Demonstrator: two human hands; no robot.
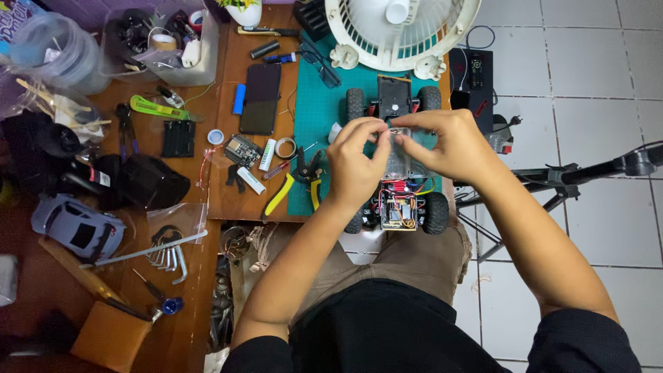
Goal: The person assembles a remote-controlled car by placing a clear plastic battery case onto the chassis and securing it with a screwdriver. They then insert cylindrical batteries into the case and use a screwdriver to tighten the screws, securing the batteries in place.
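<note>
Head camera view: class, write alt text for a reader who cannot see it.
Both hands, left hand and right hand, pinch a small clear plastic piece above a model car chassis with black tyres on a green cutting mat. Yellow-handled pliers, a dark phone and a white fan lie around it.

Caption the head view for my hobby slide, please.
Both hands, left and right, pinch a small clear part over a stripped toy car chassis on a green cutting mat.

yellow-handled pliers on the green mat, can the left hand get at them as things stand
Probably yes. The yellow-handled pliers lie uncovered on the green mat just beside the left hand, though both hands are pinching a small clear piece over the model car chassis.
</note>
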